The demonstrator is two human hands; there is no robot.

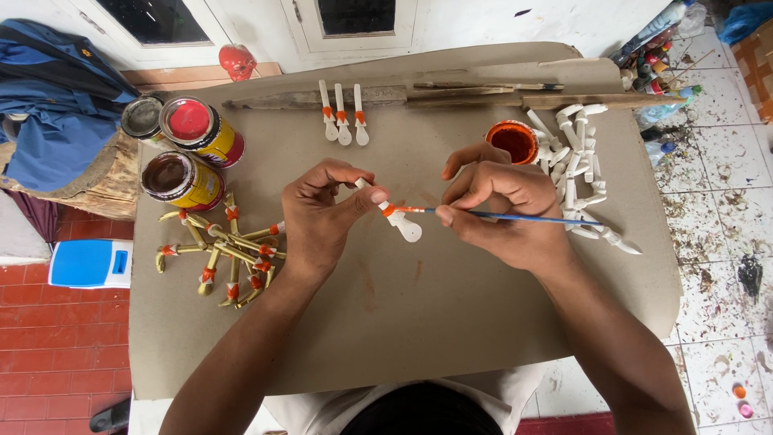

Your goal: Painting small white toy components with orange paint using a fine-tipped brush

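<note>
Over table centre, both hands work close together. Left hand [322,221]: palm down, thumb and fingers pinched on the upper end of a white spoon-shaped piece [394,216]. Right hand [503,213]: fingers curled, clamped on a thin blue-handled brush [515,217], tip touching the orange band on the piece.

Table [419,314] is a grey-brown board, paint-smudged. Toward its left edge: three open paint cans [181,141], just below them a heap of gold pieces with orange bands [221,250]. Near the far edge: three white pieces with orange bands [342,117] side by side, long sticks [483,93] behind. Near the right edge: small orange paint pot [513,141], just beside it a pile of plain white pieces [576,165]. Red tile floor left, paint-spattered white tile right, white wall with windows behind.

White piece: long axis diagonal, held end up-left, rounded end pointing down-right toward the near edge. Brush: long axis roughly horizontal, bristles pointing left, handle out right.
</note>
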